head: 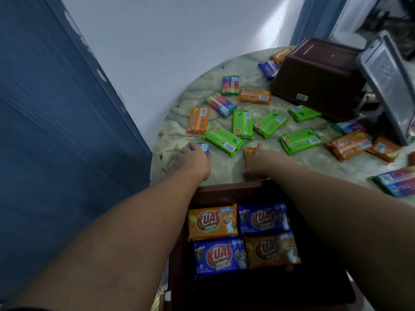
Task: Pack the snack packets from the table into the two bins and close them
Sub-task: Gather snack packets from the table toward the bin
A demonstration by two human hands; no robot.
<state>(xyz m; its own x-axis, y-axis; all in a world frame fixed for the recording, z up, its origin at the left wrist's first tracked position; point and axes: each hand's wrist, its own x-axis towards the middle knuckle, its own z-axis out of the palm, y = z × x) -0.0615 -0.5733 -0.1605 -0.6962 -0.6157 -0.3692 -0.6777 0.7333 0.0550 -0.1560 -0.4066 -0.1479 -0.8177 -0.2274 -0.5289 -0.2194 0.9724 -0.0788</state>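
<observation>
Four packets already lie in the near bin (258, 191); many stay scattered across the table (179, 104). Left hand (194, 158) covers a blue packet (205, 148), right hand (261, 153) an orange packet (249, 157); whether either grips, I cannot tell. Lift both flat, filling the near gap.

You've got green packets (223, 138), orange packets (197, 120) and blue rainbow-streaked ones (221, 104) on a mottled beige-grey marble-look table (314, 162). Your near bin (179, 254) is dark brown, holding two orange (213, 222) and two blue (221, 257) red-logo packets. Far bin (318, 79) dark brown, its lid (390, 86) grey.
</observation>
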